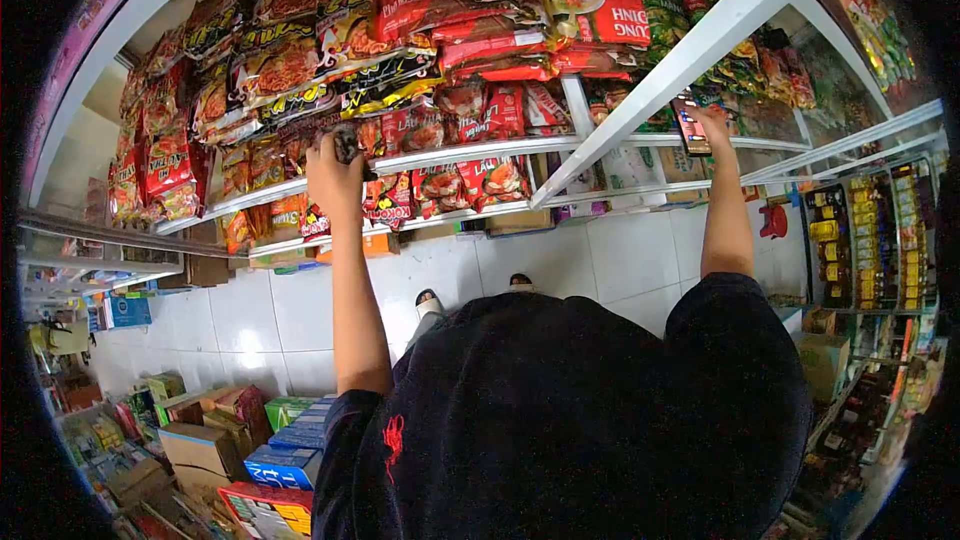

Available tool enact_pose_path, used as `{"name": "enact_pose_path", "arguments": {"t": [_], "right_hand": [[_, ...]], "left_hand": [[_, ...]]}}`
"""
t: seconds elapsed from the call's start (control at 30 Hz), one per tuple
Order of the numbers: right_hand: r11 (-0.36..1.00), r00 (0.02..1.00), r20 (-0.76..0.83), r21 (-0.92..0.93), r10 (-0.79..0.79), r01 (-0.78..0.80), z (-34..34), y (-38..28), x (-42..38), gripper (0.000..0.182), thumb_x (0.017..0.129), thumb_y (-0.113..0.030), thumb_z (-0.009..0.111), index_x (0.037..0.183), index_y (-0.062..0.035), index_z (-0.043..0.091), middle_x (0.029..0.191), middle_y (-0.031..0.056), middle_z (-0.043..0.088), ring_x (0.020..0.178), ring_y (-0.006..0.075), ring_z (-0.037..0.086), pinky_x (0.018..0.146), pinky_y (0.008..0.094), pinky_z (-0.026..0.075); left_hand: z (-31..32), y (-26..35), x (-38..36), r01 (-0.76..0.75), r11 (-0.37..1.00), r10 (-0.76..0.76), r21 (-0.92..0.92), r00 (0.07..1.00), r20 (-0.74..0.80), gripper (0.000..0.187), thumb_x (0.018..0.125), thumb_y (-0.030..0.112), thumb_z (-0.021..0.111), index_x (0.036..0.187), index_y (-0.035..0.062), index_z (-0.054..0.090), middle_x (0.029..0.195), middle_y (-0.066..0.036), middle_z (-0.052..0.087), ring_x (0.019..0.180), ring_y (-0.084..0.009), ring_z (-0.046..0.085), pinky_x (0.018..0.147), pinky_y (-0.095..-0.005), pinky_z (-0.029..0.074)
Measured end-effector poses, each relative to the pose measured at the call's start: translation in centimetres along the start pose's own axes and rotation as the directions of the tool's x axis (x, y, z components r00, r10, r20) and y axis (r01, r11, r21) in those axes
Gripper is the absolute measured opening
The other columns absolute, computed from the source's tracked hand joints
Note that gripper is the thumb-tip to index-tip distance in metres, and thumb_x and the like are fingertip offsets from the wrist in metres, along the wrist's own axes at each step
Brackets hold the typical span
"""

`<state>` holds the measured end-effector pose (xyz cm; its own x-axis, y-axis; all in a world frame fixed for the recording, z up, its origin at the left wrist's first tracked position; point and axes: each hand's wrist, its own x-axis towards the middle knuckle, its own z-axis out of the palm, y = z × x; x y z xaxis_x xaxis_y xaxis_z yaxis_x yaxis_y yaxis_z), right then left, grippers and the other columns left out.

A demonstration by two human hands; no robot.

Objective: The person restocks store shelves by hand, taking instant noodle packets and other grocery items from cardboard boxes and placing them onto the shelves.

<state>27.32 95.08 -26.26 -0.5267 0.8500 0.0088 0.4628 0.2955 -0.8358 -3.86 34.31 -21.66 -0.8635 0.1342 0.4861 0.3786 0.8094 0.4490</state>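
Observation:
At the shelf edge, my left hand (335, 172) has its fingers curled around a dark, crumpled-looking item (346, 145) that I cannot make out. Noodle packets surround it: black-and-yellow ones (280, 60) above, red ones (415, 130) to the right. My right hand (708, 125) is out to the right, beyond the diagonal white bar, and holds a phone (692, 130) with a lit screen. Green packets (725, 75) lie on the shelf behind that hand.
A white metal bar (680, 35) slants across the shelf front. Below are a white tiled floor (540, 250) and my sandalled feet. Cardboard boxes (200, 450) stand at lower left; a rack of bottles (870, 240) stands at right.

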Motion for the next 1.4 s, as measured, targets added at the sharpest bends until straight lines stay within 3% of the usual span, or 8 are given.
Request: {"name": "enact_pose_path", "arguments": {"t": [0.43,0.47,0.6,0.67,0.8,0.93,1.2,1.4], "right_hand": [[0.839,0.903,0.409,0.441,0.128,-0.319,1.8,-5.0,-4.2,0.031,0.076,-0.025,0.064,0.102,-0.0101,0.055,0.090,0.0048,0.058,0.080,0.0145,0.057,0.065,0.0255,0.046],[0.871,0.922,0.324,0.363,0.214,-0.330,1.9,0.6,0.6,0.037,0.083,-0.023,0.054,0.117,-0.0102,0.048,0.083,0.0041,0.056,0.070,0.0148,0.053,0.061,0.0273,0.046],[0.940,0.871,0.362,-0.048,0.331,-0.337,1.0,-0.2,3.8,0.065,0.082,-0.024,0.059,0.132,-0.0006,0.025,0.127,0.0088,0.040,0.116,0.0170,0.038,0.094,0.0262,0.030],[0.917,0.891,0.437,0.394,-0.121,-0.069,2.3,-0.5,1.9,0.063,0.077,-0.021,0.065,0.126,0.0032,0.034,0.123,0.0125,0.043,0.114,0.0190,0.041,0.094,0.0299,0.031],[0.900,0.958,0.201,-0.422,0.206,-0.104,0.8,-0.6,3.9,0.078,0.076,-0.039,0.063,0.131,0.0016,0.026,0.130,0.0170,0.035,0.117,0.0248,0.038,0.094,0.0353,0.032],[0.870,0.963,0.271,0.475,-0.002,-0.132,-0.8,11.2,11.4,0.040,0.079,-0.028,0.062,0.099,0.0034,0.049,0.092,0.0146,0.059,0.080,0.0221,0.058,0.073,0.0343,0.047],[0.848,0.967,0.251,0.499,0.052,-0.175,-0.9,7.3,9.5,0.055,0.075,-0.034,0.064,0.110,-0.0023,0.037,0.096,0.0143,0.057,0.073,0.0212,0.054,0.067,0.0355,0.045],[0.817,0.963,0.260,0.537,0.075,-0.209,-3.2,8.7,10.7,0.070,0.071,-0.039,0.066,0.120,-0.0072,0.028,0.100,0.0141,0.055,0.067,0.0204,0.052,0.061,0.0365,0.043]], "left_hand": [[-0.6,-0.5,0.8,0.050,0.999,-0.051,0.011,0.997,0.066,0.040,0.061,0.018,0.069,0.097,0.0072,0.057,0.095,-0.015,0.056,0.080,-0.0306,0.055,0.070,-0.0391,0.045],[3.5,-3.1,-0.9,-0.383,0.920,0.358,-0.080,0.907,-0.220,0.037,0.062,0.017,0.067,0.097,0.0065,0.058,0.094,-0.016,0.057,0.089,-0.0308,0.053,0.078,-0.0403,0.042],[0.8,3.2,-0.8,-0.151,0.970,0.165,-0.190,0.984,0.064,0.034,0.058,0.013,0.064,0.090,0.0131,0.054,0.085,-0.013,0.051,0.083,-0.0308,0.052,0.069,-0.0425,0.043],[0.6,-0.4,0.1,-0.092,0.989,0.086,-0.113,0.995,-0.053,0.040,0.055,0.017,0.070,0.091,0.0126,0.052,0.080,-0.012,0.047,0.079,-0.0315,0.051,0.063,-0.0425,0.043],[-1.9,-2.6,1.3,0.196,0.978,-0.203,-0.076,0.973,-0.112,0.032,0.056,0.011,0.065,0.085,0.0108,0.052,0.080,-0.012,0.048,0.076,-0.0313,0.051,0.063,-0.0425,0.043],[2.5,2.5,-1.7,-0.201,0.937,0.214,-0.284,0.977,0.014,0.036,0.054,0.013,0.067,0.088,0.0103,0.053,0.081,-0.013,0.049,0.078,-0.0325,0.052,0.062,-0.0431,0.044],[-1.7,-3.0,1.8,0.115,0.988,-0.123,-0.105,0.989,-0.081,0.032,0.055,0.013,0.067,0.083,0.0102,0.051,0.079,-0.014,0.047,0.078,-0.0314,0.050,0.056,-0.0402,0.043],[2.4,5.7,-2.4,-0.257,0.893,0.319,-0.370,0.940,0.117,0.037,0.054,0.012,0.065,0.089,0.0106,0.052,0.088,-0.013,0.049,0.083,-0.0317,0.051,0.067,-0.0425,0.044]]}}
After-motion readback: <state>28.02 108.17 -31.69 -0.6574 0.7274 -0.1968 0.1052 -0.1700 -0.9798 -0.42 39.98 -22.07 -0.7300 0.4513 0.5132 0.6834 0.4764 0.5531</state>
